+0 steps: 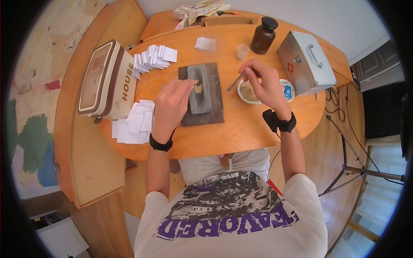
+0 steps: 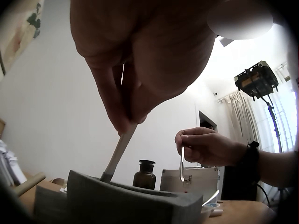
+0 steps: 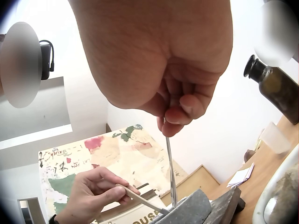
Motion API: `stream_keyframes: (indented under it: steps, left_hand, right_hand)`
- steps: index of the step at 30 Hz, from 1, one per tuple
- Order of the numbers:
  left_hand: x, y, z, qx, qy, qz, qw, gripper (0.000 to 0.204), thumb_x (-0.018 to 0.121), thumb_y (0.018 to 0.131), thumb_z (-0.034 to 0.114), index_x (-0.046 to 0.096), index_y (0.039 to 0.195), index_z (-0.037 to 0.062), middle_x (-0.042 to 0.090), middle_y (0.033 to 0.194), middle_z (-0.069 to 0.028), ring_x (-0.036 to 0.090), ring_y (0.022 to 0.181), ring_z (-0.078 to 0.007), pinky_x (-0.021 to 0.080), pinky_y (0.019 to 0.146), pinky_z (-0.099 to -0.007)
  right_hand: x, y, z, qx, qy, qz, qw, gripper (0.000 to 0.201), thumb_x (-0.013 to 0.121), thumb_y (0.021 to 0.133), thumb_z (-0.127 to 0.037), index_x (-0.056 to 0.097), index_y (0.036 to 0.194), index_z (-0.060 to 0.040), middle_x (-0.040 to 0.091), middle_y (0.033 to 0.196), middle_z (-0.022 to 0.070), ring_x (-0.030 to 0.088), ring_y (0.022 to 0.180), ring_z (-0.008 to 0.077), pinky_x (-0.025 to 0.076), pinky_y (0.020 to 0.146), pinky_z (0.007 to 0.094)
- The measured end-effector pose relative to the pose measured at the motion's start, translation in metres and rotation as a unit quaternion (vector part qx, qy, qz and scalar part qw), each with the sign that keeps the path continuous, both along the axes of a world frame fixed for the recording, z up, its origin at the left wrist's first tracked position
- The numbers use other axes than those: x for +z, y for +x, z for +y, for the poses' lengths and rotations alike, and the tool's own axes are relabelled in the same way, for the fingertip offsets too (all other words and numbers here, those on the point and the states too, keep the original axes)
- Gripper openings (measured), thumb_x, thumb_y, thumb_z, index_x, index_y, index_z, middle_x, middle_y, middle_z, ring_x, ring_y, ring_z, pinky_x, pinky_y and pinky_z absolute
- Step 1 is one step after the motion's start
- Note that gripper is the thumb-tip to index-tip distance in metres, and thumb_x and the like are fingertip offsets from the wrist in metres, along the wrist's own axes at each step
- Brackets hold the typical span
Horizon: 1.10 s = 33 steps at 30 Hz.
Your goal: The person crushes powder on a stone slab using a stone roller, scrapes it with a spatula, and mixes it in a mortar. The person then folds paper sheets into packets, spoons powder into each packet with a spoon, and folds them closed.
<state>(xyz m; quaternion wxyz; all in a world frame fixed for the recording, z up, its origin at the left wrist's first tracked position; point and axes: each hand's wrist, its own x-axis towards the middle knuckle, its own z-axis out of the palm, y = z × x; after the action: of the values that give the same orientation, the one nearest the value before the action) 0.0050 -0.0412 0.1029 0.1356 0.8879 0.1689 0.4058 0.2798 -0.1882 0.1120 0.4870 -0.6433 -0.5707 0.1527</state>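
Observation:
My left hand (image 1: 172,101) pinches a flat pale stick (image 2: 117,156), its lower end down in a grey stone trough (image 1: 194,101). Tan material (image 1: 198,88) lies in the trough, which rests on a dark slab (image 1: 217,103). Between the fingertips of my right hand (image 1: 267,84) is a slim shiny metal tool (image 2: 182,165) with a slightly widened, rounded lower end. That hand is over the left side of a white bowl (image 1: 257,102) containing pale brownish material (image 1: 247,91). A dish (image 1: 293,93) with a blue packet (image 1: 287,91) is at its right.
Folded white papers (image 1: 152,58) and more papers (image 1: 135,124) lie left, beside a cream HOUSE box (image 1: 122,86). A dark bottle (image 1: 262,38), a small plastic cup (image 1: 242,52) and a silver case (image 1: 307,66) stand at the right. More white slips (image 1: 205,44) lie behind the slab.

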Motion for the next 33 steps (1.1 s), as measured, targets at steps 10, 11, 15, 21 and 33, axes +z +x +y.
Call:
stream_keyframes:
  steps: [10,11,15,21,33]
  left_hand:
    - [-0.005,0.003,0.001,0.004,-0.020,-0.018,1.000,0.017,0.078,0.100,-0.006,0.081,0.116,-0.0007,0.079,0.101,-0.0160,0.074,0.085,-0.0315,0.059,0.075,-0.0389]
    - [-0.005,0.001,0.000,0.006,-0.037,0.008,0.999,0.018,0.079,0.100,-0.007,0.081,0.116,-0.0006,0.079,0.102,-0.0158,0.075,0.086,-0.0315,0.059,0.075,-0.0387]
    - [0.000,0.000,-0.004,0.002,-0.024,-0.007,1.000,0.019,0.079,0.099,-0.007,0.082,0.116,-0.0003,0.079,0.102,-0.0160,0.075,0.087,-0.0314,0.059,0.076,-0.0389]
    - [-0.007,0.005,0.005,0.009,0.008,-0.052,0.999,0.019,0.079,0.098,-0.005,0.078,0.116,0.0007,0.077,0.100,-0.0146,0.075,0.091,-0.0351,0.060,0.076,-0.0436]
    - [-0.009,0.004,0.000,0.015,-0.054,-0.052,0.997,0.016,0.080,0.100,-0.001,0.079,0.115,0.0022,0.078,0.101,-0.0152,0.075,0.090,-0.0354,0.060,0.077,-0.0425]
  right_hand:
    - [-0.003,-0.003,0.009,0.008,0.002,-0.014,1.000,0.018,0.061,0.116,-0.010,0.075,0.112,0.0005,0.072,0.083,0.0042,0.070,0.080,0.0099,0.052,0.071,0.0280]
    - [-0.003,-0.004,0.010,0.015,0.009,-0.022,1.000,0.018,0.061,0.117,-0.010,0.075,0.112,0.0004,0.072,0.083,0.0043,0.070,0.080,0.0098,0.052,0.071,0.0280]
    - [0.003,-0.009,0.008,0.013,-0.002,0.004,1.000,0.018,0.060,0.117,-0.010,0.075,0.113,0.0002,0.072,0.083,0.0044,0.070,0.080,0.0101,0.052,0.071,0.0280]
    - [0.000,-0.009,0.013,0.015,0.002,-0.006,1.000,0.018,0.060,0.117,-0.010,0.074,0.112,-0.0004,0.072,0.083,0.0044,0.071,0.080,0.0110,0.052,0.071,0.0282]
    - [0.004,-0.011,0.013,0.016,-0.001,-0.002,1.000,0.018,0.061,0.117,-0.010,0.075,0.112,-0.0002,0.073,0.084,0.0049,0.071,0.079,0.0114,0.054,0.072,0.0288]
